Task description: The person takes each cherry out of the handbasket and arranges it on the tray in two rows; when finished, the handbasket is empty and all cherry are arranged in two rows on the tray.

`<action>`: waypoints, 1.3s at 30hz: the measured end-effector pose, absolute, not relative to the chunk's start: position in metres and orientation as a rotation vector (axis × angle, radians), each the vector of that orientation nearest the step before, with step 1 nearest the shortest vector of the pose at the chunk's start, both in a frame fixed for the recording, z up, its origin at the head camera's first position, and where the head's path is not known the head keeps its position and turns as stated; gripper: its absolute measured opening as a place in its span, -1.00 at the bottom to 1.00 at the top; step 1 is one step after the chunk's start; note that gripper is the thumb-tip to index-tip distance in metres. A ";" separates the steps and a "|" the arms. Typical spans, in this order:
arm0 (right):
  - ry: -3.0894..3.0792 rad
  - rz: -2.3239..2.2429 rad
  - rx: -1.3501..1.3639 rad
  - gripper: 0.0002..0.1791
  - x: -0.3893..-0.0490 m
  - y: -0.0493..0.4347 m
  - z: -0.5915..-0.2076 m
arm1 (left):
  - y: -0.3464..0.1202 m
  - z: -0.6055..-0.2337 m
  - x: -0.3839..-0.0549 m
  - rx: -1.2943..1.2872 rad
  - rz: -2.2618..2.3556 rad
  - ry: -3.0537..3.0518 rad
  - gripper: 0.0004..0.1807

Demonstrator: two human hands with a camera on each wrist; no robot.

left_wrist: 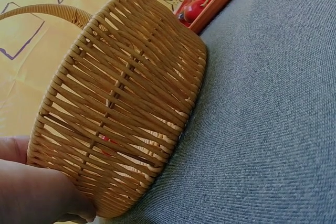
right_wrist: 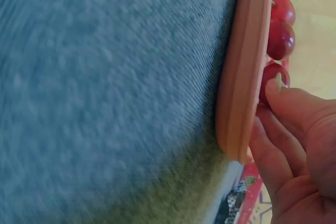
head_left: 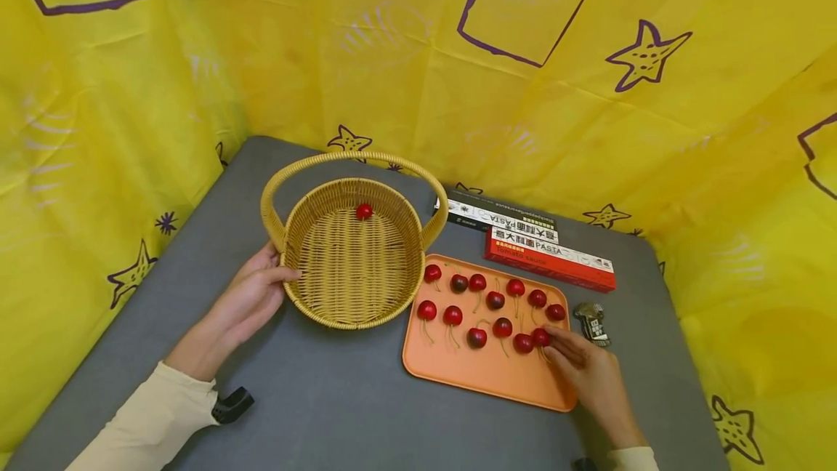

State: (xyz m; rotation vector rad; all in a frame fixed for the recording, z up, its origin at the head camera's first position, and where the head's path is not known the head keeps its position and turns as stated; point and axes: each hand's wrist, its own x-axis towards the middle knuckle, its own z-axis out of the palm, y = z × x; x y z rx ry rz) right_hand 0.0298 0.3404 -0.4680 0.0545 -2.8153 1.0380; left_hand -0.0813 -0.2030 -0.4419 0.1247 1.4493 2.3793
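Note:
A round wicker basket with a tall arched handle stands left of centre, and one red cherry lies inside near its far wall. My left hand grips the basket's left side, thumb over the rim and fingers outside; the left wrist view shows the woven wall close up. Several cherries with green stems lie in rows on an orange tray to the right. At the tray's right part, my right hand pinches a cherry between thumb and fingers. The right wrist view shows the thumb against this cherry.
Behind the tray lie a red pasta box and a black-and-white pasta box. A small dark, shiny object is right of the tray. Yellow patterned cloth walls in the grey table at the back and sides.

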 end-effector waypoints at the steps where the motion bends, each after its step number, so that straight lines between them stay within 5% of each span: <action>1: -2.827 1.026 0.062 -0.58 0.029 0.340 -0.466 | -0.204 -0.442 -0.081 0.123 2.384 1.448 -0.07; 11: -2.745 0.839 0.267 -0.49 0.007 0.307 -0.395 | -0.201 -0.449 -0.078 0.131 2.393 1.433 0.00; 20: -2.697 1.088 0.878 -0.49 -0.070 0.145 -0.343 | -0.202 -0.444 -0.080 0.113 2.367 1.482 0.01; 30: -3.010 0.907 0.788 -0.47 -0.174 0.047 -0.357 | -0.205 -0.437 -0.084 0.097 2.365 1.495 -0.02; 39: -3.128 0.724 0.738 -0.57 -0.210 0.031 -0.382 | -0.205 -0.436 -0.080 0.072 2.373 1.491 0.01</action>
